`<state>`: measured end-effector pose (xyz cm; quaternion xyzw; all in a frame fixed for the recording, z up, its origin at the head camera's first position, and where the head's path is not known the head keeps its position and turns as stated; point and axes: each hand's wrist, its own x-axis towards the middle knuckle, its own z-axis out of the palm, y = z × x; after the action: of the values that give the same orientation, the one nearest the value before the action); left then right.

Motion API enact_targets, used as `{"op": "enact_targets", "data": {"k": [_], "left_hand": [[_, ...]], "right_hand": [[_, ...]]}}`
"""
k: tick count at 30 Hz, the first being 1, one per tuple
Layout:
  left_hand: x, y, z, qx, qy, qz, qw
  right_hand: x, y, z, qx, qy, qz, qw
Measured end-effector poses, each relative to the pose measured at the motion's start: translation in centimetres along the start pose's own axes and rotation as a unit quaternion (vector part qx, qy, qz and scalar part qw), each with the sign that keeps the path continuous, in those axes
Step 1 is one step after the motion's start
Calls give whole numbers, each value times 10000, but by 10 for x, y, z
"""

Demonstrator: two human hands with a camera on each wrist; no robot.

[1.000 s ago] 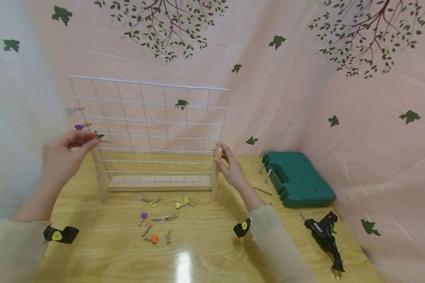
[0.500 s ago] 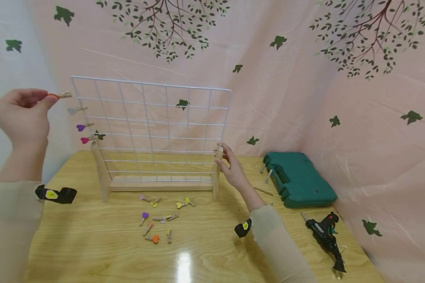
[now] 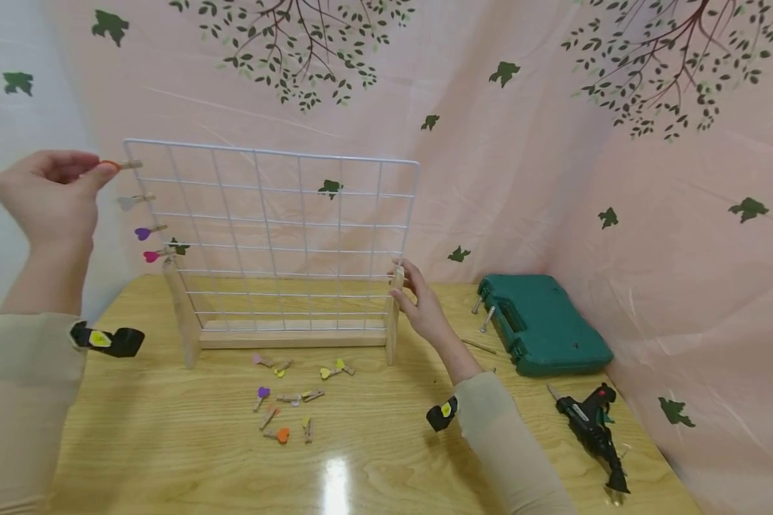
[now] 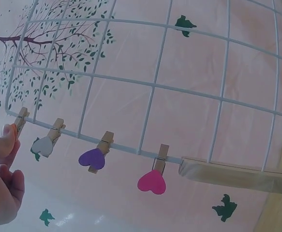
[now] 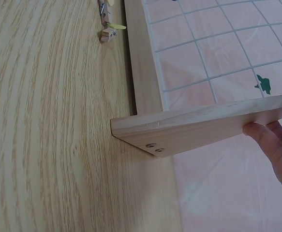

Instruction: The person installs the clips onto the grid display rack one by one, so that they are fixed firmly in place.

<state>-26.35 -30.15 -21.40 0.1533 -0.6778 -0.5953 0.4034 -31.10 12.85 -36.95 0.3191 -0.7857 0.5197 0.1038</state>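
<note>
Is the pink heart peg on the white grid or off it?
It's on. The left wrist view shows the pink heart peg clipped across the edge of the white grid.

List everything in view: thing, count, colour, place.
Table: one, wood-coloured, below
Stand: one, pale wood, on table
Grid: one, white, in stand
Clipped pegs: three; grey, purple, pink; grid's left edge
Held peg: one, orange, grid's upper left corner
Loose pegs: ten, mixed colours, before stand
Case: one, green, table's right
Bolts: two, silvery, beside case
Rod: one, brownish, left of case
Glue gun: one, black, before case
Backdrop: pieces uncertain, mostly pink, behind
Sleeves: two, beige, left and right
Wrist units: two, black, at sleeve ends
Left hand: one, pinching held peg
Right hand: one, at stand's right end
</note>
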Motion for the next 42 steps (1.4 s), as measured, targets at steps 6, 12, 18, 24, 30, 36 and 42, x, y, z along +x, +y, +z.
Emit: {"op": "enact_targets", "data": {"k": [6,12,18,24,30,36,42], "left_hand": [[-5,1,-4,313,-140,70,9994],[-24,0,-11,663,-313,29,9973],[-61,-23,-10,881,-842,484,9914],[-97,-61,-5,1708,-1836,947,9634],[-129,-105,-1,2366,-2995,1115,9176],[-157,-158,6,2291,-4112,1248,8734],[-173,-189,8,2337,-5169,1168,8152]], "right_hand": [[0,1,0,-32,-14,-57,10000],[0,1,-1,7,-19,-4,10000],[1,2,-2,-14,-42,66,10000],[0,2,-1,-9,-26,31,10000],[0,0,-1,-40,-4,46,10000],[1,-1,-1,1,10,26,10000],[0,-3,-1,-24,-29,110,9999]]}}
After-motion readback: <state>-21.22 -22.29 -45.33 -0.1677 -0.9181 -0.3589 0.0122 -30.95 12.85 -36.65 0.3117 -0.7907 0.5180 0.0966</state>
